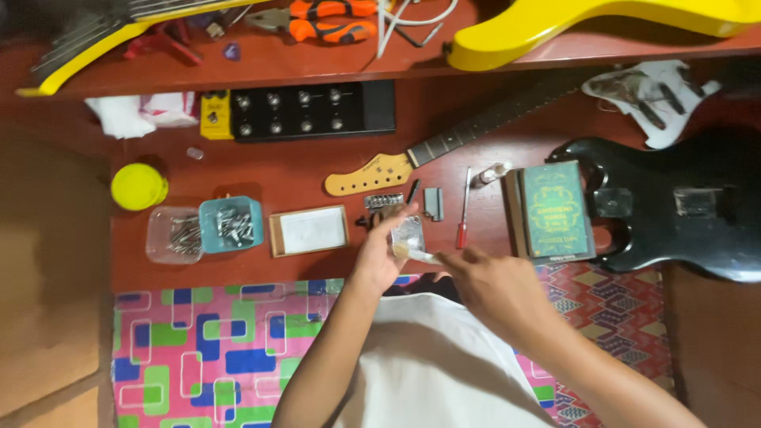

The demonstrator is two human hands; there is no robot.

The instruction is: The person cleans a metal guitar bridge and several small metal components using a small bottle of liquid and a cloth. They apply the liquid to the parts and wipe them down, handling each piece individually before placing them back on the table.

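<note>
left hand [380, 254] pinching a small clear plastic bag [408, 235] near the table's near edge, contents too blurry to call, right hand [495, 287] fingers pressed together on a pale strip [420, 256], red screwdriver [462, 226] just right, guitar neck [444, 150] beyond, black guitar body [682, 206] cut off far right

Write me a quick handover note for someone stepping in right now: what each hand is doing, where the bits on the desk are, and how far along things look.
Left hand: fingers pinching a small clear plastic bag above the desk edge.
Right hand: fingertips on a thin pale piece at the bag's lower edge; what the piece is cannot be made out.
Nearby: metal bridge part and small grey block just beyond the bag, red-handled screwdriver to the right, detached guitar neck behind, black guitar body far right, two tubs of screws to the left.
Done: neck and body lie separated.
Left: whether the bag still holds anything cannot be seen.
</note>
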